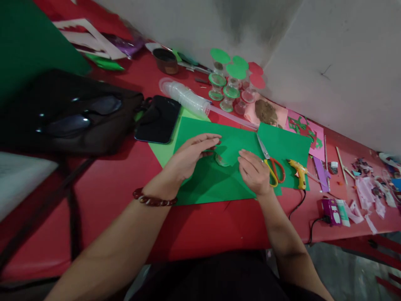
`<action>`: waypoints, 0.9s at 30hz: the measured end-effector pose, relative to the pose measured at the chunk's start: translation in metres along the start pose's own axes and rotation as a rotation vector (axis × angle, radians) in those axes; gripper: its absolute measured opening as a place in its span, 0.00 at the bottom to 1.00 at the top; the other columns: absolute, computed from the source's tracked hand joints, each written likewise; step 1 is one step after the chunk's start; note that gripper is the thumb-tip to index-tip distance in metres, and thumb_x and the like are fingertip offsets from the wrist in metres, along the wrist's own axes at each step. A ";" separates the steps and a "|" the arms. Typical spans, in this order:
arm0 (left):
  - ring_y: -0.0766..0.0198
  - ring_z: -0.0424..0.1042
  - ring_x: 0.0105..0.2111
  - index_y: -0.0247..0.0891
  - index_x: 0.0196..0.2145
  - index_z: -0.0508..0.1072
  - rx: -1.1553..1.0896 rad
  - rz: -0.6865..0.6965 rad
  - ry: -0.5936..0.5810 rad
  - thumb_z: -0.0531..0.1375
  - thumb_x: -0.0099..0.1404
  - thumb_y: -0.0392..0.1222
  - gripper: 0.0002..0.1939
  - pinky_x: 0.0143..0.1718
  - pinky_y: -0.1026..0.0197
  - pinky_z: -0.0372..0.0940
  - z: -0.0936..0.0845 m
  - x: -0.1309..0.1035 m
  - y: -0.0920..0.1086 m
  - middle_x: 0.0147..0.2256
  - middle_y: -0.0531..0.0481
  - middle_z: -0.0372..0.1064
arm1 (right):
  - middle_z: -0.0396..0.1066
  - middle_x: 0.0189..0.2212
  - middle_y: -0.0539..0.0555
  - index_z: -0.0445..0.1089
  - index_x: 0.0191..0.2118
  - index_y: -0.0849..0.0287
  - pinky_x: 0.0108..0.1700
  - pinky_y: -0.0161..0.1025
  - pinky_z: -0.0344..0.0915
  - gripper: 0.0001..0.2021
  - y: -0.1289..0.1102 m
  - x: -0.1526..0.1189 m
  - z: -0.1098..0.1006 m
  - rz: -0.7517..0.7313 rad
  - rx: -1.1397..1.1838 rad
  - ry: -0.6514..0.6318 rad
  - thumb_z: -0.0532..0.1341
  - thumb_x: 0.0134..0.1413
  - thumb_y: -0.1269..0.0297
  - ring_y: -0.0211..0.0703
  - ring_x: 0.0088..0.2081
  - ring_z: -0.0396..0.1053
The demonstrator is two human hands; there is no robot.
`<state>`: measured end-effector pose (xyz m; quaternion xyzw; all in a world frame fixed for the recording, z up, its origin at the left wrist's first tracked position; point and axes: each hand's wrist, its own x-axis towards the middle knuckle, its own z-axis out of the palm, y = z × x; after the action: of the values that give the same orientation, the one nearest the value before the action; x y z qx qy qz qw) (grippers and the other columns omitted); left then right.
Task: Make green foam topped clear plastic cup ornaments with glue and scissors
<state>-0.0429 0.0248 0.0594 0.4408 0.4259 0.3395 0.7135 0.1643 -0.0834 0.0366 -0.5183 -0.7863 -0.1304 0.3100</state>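
A green paper disc (230, 151) is held between my hands, over a clear plastic cup (222, 160) that it partly covers. My left hand (196, 151), with a beaded bracelet on its wrist, has thumb and fingers closed at the disc's left edge. The fingers of my right hand (254, 170) are curled at the right edge. Whether the disc touches the cup is hard to see. Below lies a large green sheet (200, 190). Scissors with yellow and orange handles (270, 161) rest just right of my right hand.
A yellow glue gun (299, 172) with a cord lies to the right. Behind stand several clear cup shapes with green and red discs (231, 91) and stacked plastic cups (186, 96). A phone (159, 118) and a black bag (69, 113) are at left, paper scraps (369, 194) far right.
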 end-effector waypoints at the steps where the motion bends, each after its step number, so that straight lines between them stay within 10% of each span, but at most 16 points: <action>1: 0.53 0.75 0.48 0.41 0.41 0.83 -0.005 -0.006 0.005 0.72 0.50 0.59 0.25 0.43 0.58 0.68 0.001 0.001 -0.001 0.47 0.44 0.79 | 0.83 0.50 0.57 0.81 0.48 0.55 0.60 0.47 0.80 0.14 0.000 0.000 0.001 0.000 0.007 0.002 0.58 0.70 0.73 0.48 0.56 0.79; 27: 0.53 0.76 0.37 0.38 0.34 0.79 -0.022 -0.135 0.057 0.60 0.62 0.73 0.31 0.42 0.54 0.70 0.005 0.006 -0.008 0.35 0.42 0.76 | 0.66 0.69 0.62 0.67 0.69 0.60 0.78 0.59 0.47 0.27 -0.033 0.029 0.002 0.175 -0.121 -0.359 0.56 0.73 0.50 0.55 0.73 0.59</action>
<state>-0.0354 0.0256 0.0513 0.3935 0.4708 0.3078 0.7272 0.1264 -0.0754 0.0565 -0.6172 -0.7716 -0.0554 0.1437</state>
